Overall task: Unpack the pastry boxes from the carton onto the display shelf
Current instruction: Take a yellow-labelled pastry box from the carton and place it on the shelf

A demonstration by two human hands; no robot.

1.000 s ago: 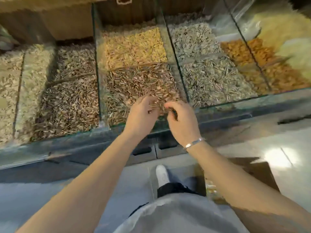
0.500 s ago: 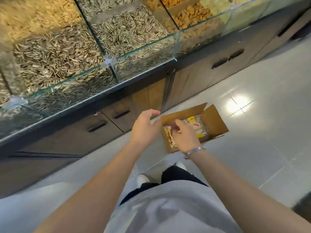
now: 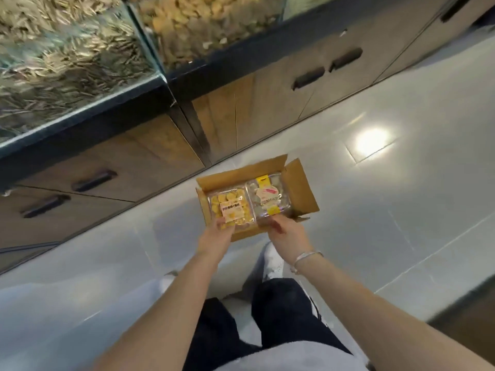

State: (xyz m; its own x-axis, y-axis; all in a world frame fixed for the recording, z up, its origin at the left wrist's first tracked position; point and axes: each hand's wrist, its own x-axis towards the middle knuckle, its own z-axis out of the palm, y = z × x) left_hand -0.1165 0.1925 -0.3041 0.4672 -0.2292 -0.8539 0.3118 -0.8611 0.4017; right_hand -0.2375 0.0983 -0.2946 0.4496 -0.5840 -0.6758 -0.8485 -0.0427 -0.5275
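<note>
**Both hands down at the carton on the floor**

Far left, a glass bin of striped seeds (image 3: 67, 62) sits on top of the counter unit, with a glass bin of golden snacks (image 3: 203, 28) just beside it. Under them runs a row of wood-look cabinet doors (image 3: 270, 103) with dark bar handles.

The open carton (image 3: 302, 188) lies on the grey tiled floor (image 3: 401, 210) just in front of the cabinets, flaps spread. Two clear pastry boxes sit side by side inside it. The yellow pastry box (image 3: 230, 207) on the left carries a white-and-orange label, its print too blurred to read. The pale pastry box (image 3: 267, 199) on the right has a yellow tag at its far edge and a round whitish label with a pink mark, also unreadable.

The left hand (image 3: 214, 238) grips the near edge of the yellow pastry box, thumb on the lid. The right hand (image 3: 288, 234), a silver bracelet (image 3: 305, 259) on its wrist, reaches to the carton's near wall by the pale box. Whether it grasps anything I cannot tell.

A white shoe (image 3: 272, 261) shows below it, and a ceiling light glares off the tiles (image 3: 372, 140) to the right.
</note>
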